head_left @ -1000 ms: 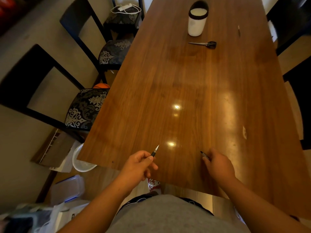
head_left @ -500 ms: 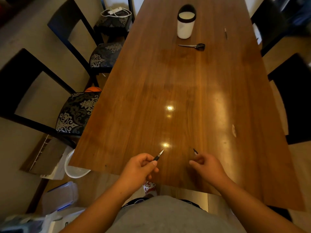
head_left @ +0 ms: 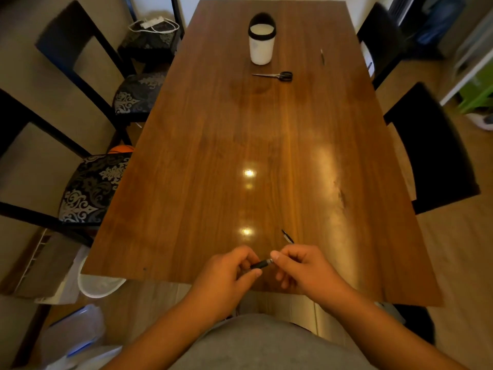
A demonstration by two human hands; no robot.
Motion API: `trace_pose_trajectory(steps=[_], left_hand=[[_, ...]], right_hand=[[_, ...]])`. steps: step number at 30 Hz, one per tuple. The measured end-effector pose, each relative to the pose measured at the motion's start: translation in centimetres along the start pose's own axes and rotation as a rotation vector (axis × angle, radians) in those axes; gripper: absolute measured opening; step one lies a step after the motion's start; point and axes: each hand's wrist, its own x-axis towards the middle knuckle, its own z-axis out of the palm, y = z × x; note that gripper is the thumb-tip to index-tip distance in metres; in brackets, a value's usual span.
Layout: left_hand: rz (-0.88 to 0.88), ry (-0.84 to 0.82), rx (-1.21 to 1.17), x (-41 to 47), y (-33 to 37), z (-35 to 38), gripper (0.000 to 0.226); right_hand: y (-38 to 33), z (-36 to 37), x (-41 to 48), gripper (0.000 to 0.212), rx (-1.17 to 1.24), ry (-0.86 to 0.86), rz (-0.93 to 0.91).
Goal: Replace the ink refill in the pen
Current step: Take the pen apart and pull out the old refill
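My left hand (head_left: 226,276) is closed around a short black pen barrel (head_left: 260,263) with a silver tip, just above the near edge of the wooden table (head_left: 266,142). My right hand (head_left: 306,271) meets it, thumb and forefinger touching the silver tip. A thin dark pen part (head_left: 287,236) sticks out above the right hand's knuckles, gripped in that hand; most of it is hidden by the fingers. Far up the table on the right lies a slim stick, either a pen or a refill (head_left: 322,56).
A white cup with a black rim (head_left: 262,44) stands at the far middle of the table, with black-handled scissors (head_left: 277,75) lying just in front of it. Dark chairs line the left side (head_left: 93,188) and the right side (head_left: 432,156).
Both hands have come together from about a hand's width apart. The right fingertips now touch the tip of the barrel held by the left. The camera has tilted up slightly.
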Motion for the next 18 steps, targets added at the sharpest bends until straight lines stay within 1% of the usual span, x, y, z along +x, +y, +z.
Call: trace_pose_trajectory(steps=[5, 10, 14, 18], left_hand=[[0.092, -0.010, 0.055, -0.8, 0.9, 0.3, 0.010], [0.068, -0.050, 0.007, -1.3, 1.9, 0.3, 0.004], [-0.015, -0.150, -0.177, -1.7, 2.9, -0.3, 0.013], [-0.117, -0.285, -0.465, -2.3, 3.2, -1.6, 0.017]], right_hand=[[0.0, -0.5, -1.4, 0.026, -0.073, -0.028, -0.077], [-0.2, -0.7, -2.3, 0.025, -0.054, -0.016, -0.131], [-0.8, -0.9, -2.8, 0.023, -0.034, -0.049, -0.172], [-1.5, -0.6, -3.4, 0.023, -0.030, -0.116, -0.242]])
